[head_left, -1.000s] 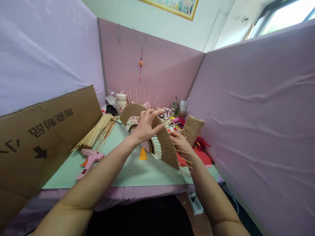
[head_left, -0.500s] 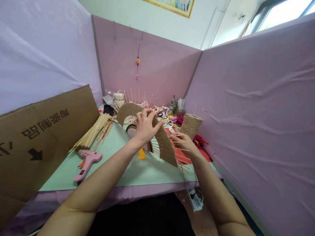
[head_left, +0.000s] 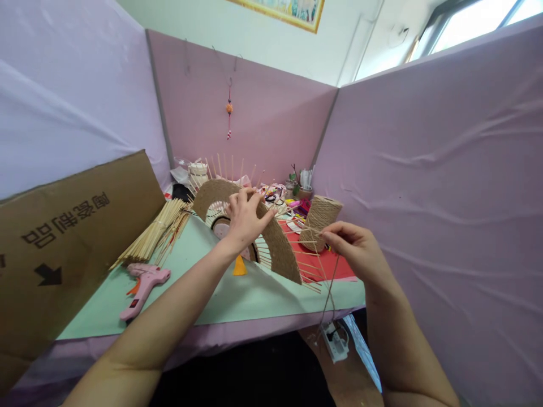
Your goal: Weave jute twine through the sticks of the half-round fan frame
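Note:
A fan-shaped piece of woven brown twine [head_left: 280, 249] on thin wooden sticks stands tilted over the green tabletop, its stick ends pointing outward. My left hand [head_left: 246, 217] grips its upper edge, with fingers bent over the weave. To the right of the piece, my right hand [head_left: 354, 246] pinches a strand of twine [head_left: 330, 285] between thumb and fingers; the strand hangs below the hand. Behind the stick ends stands a spool of twine [head_left: 323, 215]. A yellow tassel [head_left: 240, 265] hangs under the round centre of the piece.
A pink glue gun [head_left: 145, 285] and a bundle of sticks [head_left: 155, 232] lie at the left, beside a cardboard box [head_left: 85, 243]. Red sheets [head_left: 314, 265] lie at the right. A power strip [head_left: 336, 342] is below the table's front edge [head_left: 220, 323].
My right hand has moved right, away from the stick ends, drawing the strand out. My left hand keeps its hold. The whole view has shifted slightly.

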Demonstrator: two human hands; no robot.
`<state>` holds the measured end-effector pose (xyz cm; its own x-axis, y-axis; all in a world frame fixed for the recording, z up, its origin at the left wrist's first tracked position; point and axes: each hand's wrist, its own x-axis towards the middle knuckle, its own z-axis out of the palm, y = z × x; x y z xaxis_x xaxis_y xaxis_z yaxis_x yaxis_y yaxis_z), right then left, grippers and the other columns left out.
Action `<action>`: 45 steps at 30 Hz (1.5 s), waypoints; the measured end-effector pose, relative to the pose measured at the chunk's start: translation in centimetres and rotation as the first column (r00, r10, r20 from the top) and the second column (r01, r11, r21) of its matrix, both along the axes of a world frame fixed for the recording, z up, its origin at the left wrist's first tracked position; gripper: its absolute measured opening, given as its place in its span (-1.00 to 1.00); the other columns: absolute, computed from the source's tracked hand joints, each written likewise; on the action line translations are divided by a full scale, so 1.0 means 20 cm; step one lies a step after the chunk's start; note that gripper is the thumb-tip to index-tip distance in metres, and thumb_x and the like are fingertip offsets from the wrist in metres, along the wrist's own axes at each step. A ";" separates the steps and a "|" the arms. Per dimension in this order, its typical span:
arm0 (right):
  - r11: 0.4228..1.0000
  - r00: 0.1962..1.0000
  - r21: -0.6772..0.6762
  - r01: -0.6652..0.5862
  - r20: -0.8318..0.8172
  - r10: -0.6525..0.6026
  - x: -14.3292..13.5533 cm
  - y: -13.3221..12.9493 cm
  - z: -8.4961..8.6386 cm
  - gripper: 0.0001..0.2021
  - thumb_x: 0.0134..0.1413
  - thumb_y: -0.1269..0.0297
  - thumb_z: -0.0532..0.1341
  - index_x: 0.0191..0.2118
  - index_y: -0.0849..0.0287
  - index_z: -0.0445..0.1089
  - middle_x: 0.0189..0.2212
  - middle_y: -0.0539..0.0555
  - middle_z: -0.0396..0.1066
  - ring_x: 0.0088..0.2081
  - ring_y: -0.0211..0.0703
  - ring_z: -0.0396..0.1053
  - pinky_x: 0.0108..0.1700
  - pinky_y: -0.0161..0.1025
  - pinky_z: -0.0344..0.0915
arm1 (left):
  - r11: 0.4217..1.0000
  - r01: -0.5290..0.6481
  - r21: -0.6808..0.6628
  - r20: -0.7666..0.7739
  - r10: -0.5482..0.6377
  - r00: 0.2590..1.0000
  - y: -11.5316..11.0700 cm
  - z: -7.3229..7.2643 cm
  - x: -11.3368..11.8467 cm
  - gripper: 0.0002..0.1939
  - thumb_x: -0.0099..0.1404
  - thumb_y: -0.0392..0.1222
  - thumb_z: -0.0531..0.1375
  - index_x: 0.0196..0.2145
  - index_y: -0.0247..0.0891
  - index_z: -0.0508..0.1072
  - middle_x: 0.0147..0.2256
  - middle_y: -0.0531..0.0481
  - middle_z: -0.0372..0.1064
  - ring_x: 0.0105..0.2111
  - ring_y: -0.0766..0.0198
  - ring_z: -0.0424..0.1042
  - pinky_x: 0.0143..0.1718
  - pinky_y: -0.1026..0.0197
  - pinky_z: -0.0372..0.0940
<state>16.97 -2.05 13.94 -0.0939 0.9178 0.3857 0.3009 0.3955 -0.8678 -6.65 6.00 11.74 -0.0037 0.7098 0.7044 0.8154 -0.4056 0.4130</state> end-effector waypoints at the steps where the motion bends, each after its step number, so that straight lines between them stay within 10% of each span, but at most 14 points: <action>1: 1.000 0.997 0.012 -0.028 0.070 0.027 -0.01 -0.02 0.00 -0.74 0.00 0.07 0.31 -0.44 0.19 0.45 -0.55 0.01 0.37 -0.49 -0.29 0.23 -0.45 -0.33 0.13 | 1.000 0.001 -0.004 -0.002 -0.001 1.000 0.00 0.00 0.00 -0.63 0.19 0.13 0.22 -0.14 -0.14 0.43 0.08 -0.14 0.21 0.05 -0.09 0.10 0.01 -0.13 0.11; 9: 0.988 0.999 -0.146 0.042 0.022 -0.039 0.10 0.15 -0.16 -0.69 -0.10 0.02 0.32 -0.52 0.21 0.45 -0.58 0.00 0.36 -0.52 -0.31 0.18 -0.41 -0.30 0.14 | 1.000 0.013 -0.002 0.002 -0.013 1.000 0.00 0.00 0.00 -0.63 0.19 0.11 0.22 -0.13 -0.14 0.44 0.07 -0.15 0.22 0.04 -0.08 0.10 0.01 -0.12 0.12; 17: 0.860 0.960 -0.469 -0.201 -0.269 0.078 -0.07 0.31 -0.44 -0.67 -0.31 0.05 0.44 -0.46 0.18 0.47 -0.62 -0.08 0.35 -0.57 -0.36 0.20 -0.46 -0.34 0.13 | 0.999 0.006 0.037 -0.002 -0.006 1.000 0.03 -0.01 0.01 -0.61 0.18 0.13 0.23 -0.13 -0.14 0.45 0.07 -0.16 0.23 0.04 -0.09 0.12 0.01 -0.11 0.11; 22: 0.824 0.910 -0.466 -0.323 -0.391 0.136 -0.16 0.32 -0.48 -0.60 -0.34 0.10 0.47 -0.28 0.17 0.54 -0.32 0.03 0.54 -0.32 -0.22 0.43 -0.21 -0.28 0.30 | 0.968 -0.024 0.251 0.042 0.014 0.999 0.01 -0.12 0.00 -0.47 0.24 0.10 0.17 0.09 -0.18 0.29 0.13 -0.23 0.17 0.10 -0.06 0.12 0.08 -0.09 0.04; 26: 0.851 0.908 -0.402 -0.339 -0.376 0.184 -0.18 0.34 -0.50 -0.59 -0.30 0.06 0.45 -0.26 0.17 0.55 -0.32 0.04 0.55 -0.31 -0.18 0.44 -0.21 -0.26 0.31 | 0.878 0.222 0.424 -0.166 -0.165 0.972 -0.04 -0.24 0.02 -0.64 0.29 -0.08 0.13 0.04 -0.07 0.32 0.09 -0.10 0.30 0.06 0.07 0.23 0.09 0.00 -0.01; 34: 0.889 0.944 -0.395 -0.233 -0.312 0.108 -0.15 0.37 -0.52 -0.56 -0.29 -0.03 0.43 -0.30 0.20 0.54 -0.59 -0.08 0.36 -0.60 -0.41 0.08 -0.50 -0.36 0.05 | 0.964 0.252 0.079 -0.364 -0.208 0.908 -0.09 -0.16 0.11 -0.51 0.34 0.00 0.05 0.18 -0.18 0.25 0.02 -0.15 0.41 -0.01 0.00 0.23 -0.06 -0.03 0.02; 45: 0.966 0.987 -0.255 -0.035 -0.161 -0.007 -0.06 0.24 -0.53 -0.65 -0.09 -0.02 0.32 -0.35 0.21 0.52 -0.64 -0.09 0.22 -0.59 -0.37 0.00 -0.53 -0.34 -0.04 | 0.988 0.150 0.047 -0.173 -0.140 0.975 0.01 -0.20 0.10 -0.71 0.35 -0.02 0.08 -0.08 -0.21 0.39 -0.05 -0.13 0.41 -0.05 0.02 0.19 -0.03 -0.02 0.02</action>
<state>15.69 2.72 3.26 -0.0641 0.9868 0.1484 0.1469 0.1565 -0.9767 -4.74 6.25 7.81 0.2182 0.6511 0.7270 0.8020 -0.5440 0.2465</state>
